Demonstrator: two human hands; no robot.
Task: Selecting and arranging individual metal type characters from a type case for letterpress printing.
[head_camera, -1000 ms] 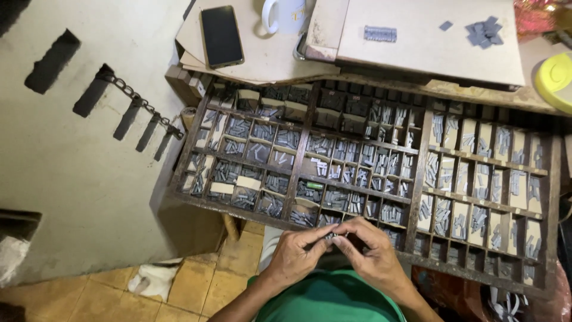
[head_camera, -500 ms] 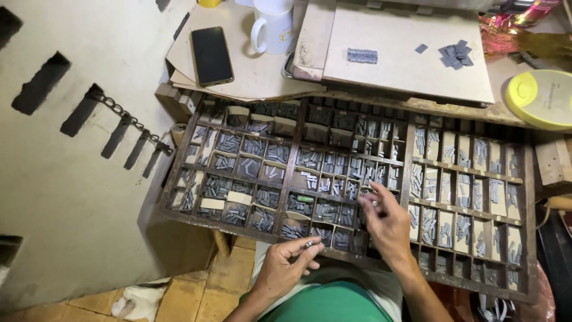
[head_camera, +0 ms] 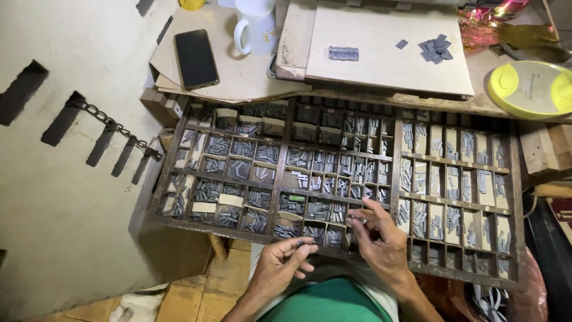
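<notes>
A dark wooden type case [head_camera: 280, 179] with many small compartments of grey metal type pieces lies in front of me. My left hand [head_camera: 283, 265] hovers just below the case's front edge, fingertips pinched on a few small metal type pieces [head_camera: 301, 242]. My right hand [head_camera: 378, 238] rests over the case's lower middle, fingers spread and tips reaching into a compartment of type near the front; whether it grips a piece I cannot tell.
Behind the case are a black phone [head_camera: 196, 58], a white mug [head_camera: 255, 27], a board with a short row of type [head_camera: 344, 53] and loose grey pieces [head_camera: 435, 48], and a yellow-white lid [head_camera: 530, 89]. A chain [head_camera: 113, 126] hangs on the wall at left.
My hands, joined over the type pieces a second ago, have come apart. The right hand reached into the case and has since moved back toward the front compartments. The view shifted slightly.
</notes>
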